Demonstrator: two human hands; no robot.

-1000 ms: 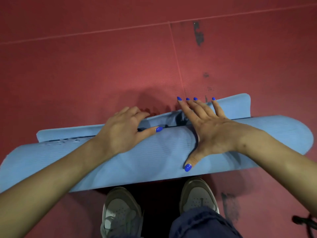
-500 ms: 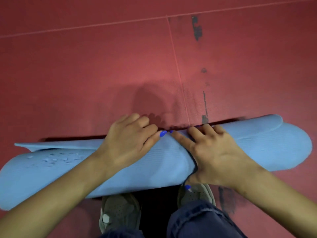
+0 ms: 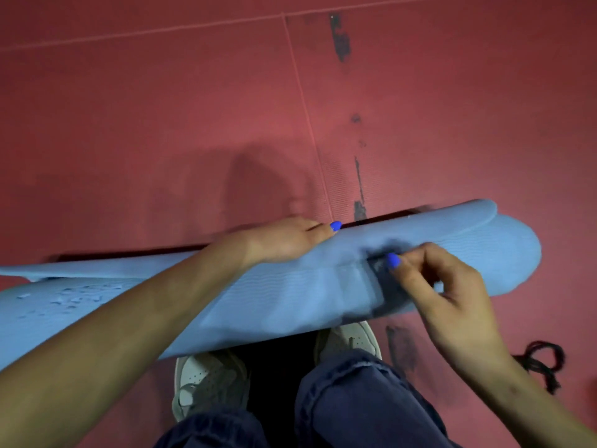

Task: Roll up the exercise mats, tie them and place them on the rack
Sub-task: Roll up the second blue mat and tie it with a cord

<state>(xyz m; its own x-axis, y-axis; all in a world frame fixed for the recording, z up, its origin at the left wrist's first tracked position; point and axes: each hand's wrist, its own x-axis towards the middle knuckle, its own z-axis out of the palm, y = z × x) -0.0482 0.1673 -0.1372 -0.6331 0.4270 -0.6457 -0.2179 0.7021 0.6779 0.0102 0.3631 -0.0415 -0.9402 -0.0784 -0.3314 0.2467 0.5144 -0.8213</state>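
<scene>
A light blue exercise mat (image 3: 277,295) lies rolled up across the red floor just in front of my shoes. Its loose flap edge sticks out at the far left and at the top right. My left hand (image 3: 284,240) reaches over the top of the roll, with the thumb on top and the fingers curled down its far side, out of sight. My right hand (image 3: 442,286) sits on the right part of the roll with curled fingers. Its thumb and fingertips pinch at a blurred dark patch (image 3: 384,282) on the mat's surface.
Red floor mats (image 3: 161,124) with seams and black scuff marks stretch away beyond the roll. A tangled black cord (image 3: 542,360) lies on the floor at the right, next to my right forearm. My grey shoes (image 3: 206,379) and blue jeans are below the roll.
The last flap has been rolled in, so the mat is now a closed roll. My left hand has slid over its far side. My right hand has come off the top and curled at the dark patch.
</scene>
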